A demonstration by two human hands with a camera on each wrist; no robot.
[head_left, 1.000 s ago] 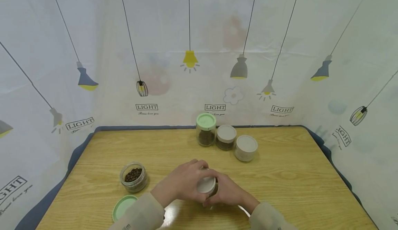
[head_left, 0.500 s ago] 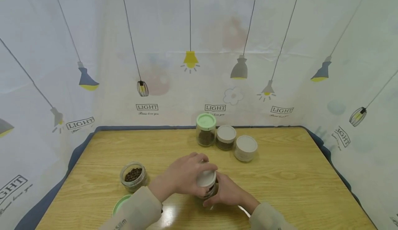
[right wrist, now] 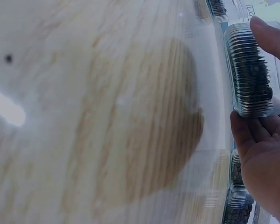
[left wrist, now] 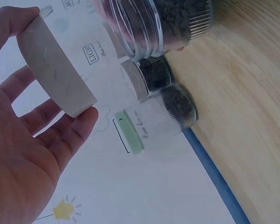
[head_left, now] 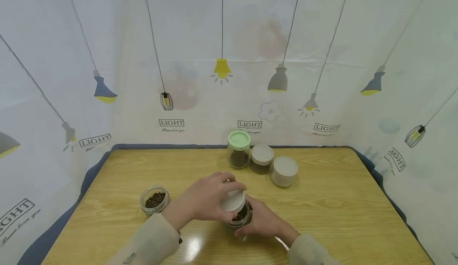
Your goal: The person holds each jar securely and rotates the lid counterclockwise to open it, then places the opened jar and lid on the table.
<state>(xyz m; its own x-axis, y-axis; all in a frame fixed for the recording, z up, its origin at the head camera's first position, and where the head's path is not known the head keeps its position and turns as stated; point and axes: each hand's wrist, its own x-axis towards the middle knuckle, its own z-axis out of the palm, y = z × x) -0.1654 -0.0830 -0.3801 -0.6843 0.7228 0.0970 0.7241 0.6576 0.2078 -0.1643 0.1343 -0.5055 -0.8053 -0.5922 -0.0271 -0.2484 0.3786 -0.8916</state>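
Note:
My left hand point(head_left: 207, 197) grips a white lid point(head_left: 233, 201) by its rim, thumb on one edge and fingers on the other. The left wrist view shows this lid tilted and apart from the glass jar point(left wrist: 151, 28). Coffee beans point(head_left: 240, 214) are visible inside the jar's uncovered mouth. My right hand point(head_left: 264, 219) holds that jar round its side; in the right wrist view, thumb and fingers span its ribbed glass point(right wrist: 248, 70). To the left stands an uncovered jar point(head_left: 143, 204) with coffee beans in it.
Towards the back of the wooden table point(head_left: 340, 201) stand a green-lidded jar point(head_left: 239, 149) with dark contents and two white-lidded jars, one point(head_left: 262, 159) beside it and one point(head_left: 284, 171) further right. A printed cloth point(head_left: 200, 106) hangs behind the table. A small dark speck point(right wrist: 8, 58) lies on the tabletop.
My left hand has lifted the white lid off the jar and shifted it left, uncovering the beans. My right hand has stayed on the jar. My left sleeve now hides the green lid on the table.

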